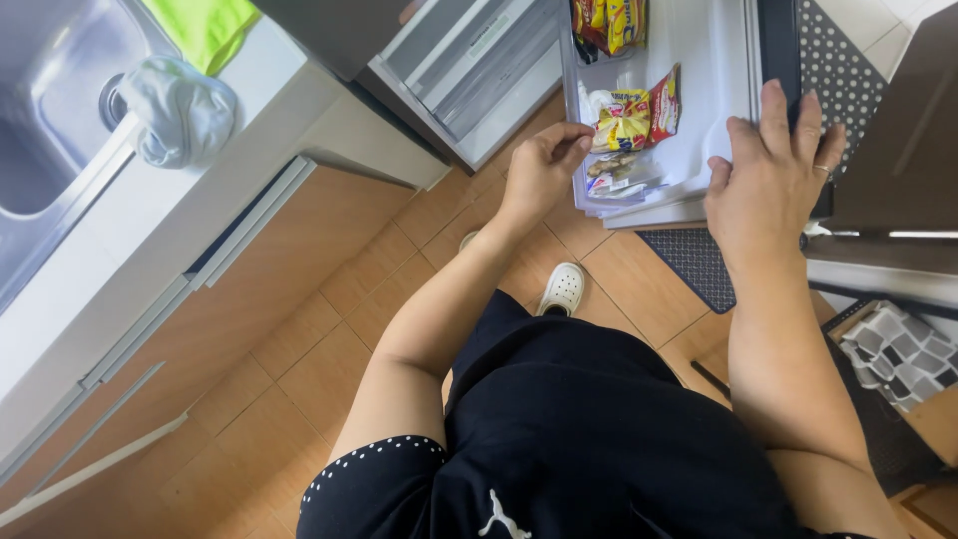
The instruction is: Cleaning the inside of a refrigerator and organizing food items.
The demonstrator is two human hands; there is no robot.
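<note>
Over the white drawer [718, 60], left hand [544, 165] perhaps pinching a yellow-red packet [627, 118] (grip unclear), right hand [773, 175] flat, fingers open.

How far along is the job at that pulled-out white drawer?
Done: the white drawer stands pulled out. In hand: the left hand pinches at the yellow-and-red snack packets; the right hand rests on the drawer's edge. Left: every packet still lies inside.

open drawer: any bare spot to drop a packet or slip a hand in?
Bare: the white drawer floor between the yellow-red snack packets and right hand. Crowded: near-left corner, where left hand touches the packets, and far-left by more packets.
</note>
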